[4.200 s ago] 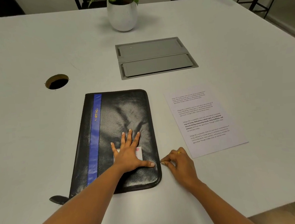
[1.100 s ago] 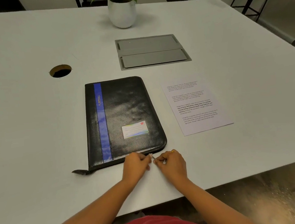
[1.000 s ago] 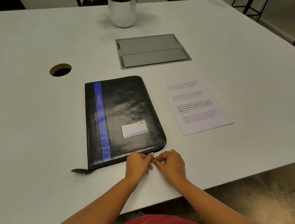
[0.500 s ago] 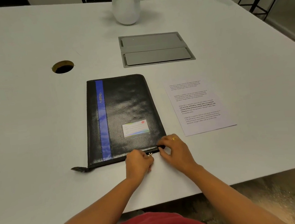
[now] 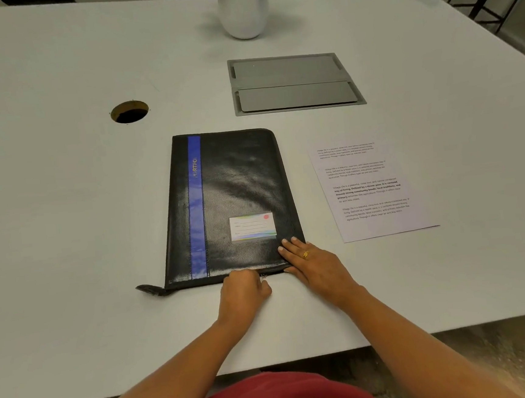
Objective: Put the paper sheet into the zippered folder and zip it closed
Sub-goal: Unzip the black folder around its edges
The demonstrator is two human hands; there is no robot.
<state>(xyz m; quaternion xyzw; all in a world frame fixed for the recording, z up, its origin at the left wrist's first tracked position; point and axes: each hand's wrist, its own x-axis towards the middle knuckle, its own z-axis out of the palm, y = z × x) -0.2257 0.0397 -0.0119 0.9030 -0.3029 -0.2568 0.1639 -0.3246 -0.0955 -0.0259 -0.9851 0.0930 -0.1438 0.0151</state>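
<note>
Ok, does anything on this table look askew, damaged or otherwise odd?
Nothing stands out. The zippered folder and the paper sheet lie flat, apart, slightly angled. The left hand pinches at the folder's near edge; the right hand presses its corner.

Left hand (image 5: 244, 291) pinching zipper (image 5: 263, 277), sheet (image 5: 369, 186) beside folder (image 5: 234, 185)

Zippered folder (image 5: 233, 201) flat on worktop (image 5: 66, 216), centre, card label (image 5: 252, 227) on its near right part. Paper sheet (image 5: 371, 189) to its right, apart, also flat. Behind folder: recessed hatch (image 5: 295, 83); behind that, plant pot (image 5: 244, 10). Cable hole (image 5: 129, 111) behind and left of folder. Right hand (image 5: 311, 261) rests on folder's near right corner. Left hand (image 5: 242, 292) beside it at the near edge, pinching zip pull (image 5: 263, 278).
</note>
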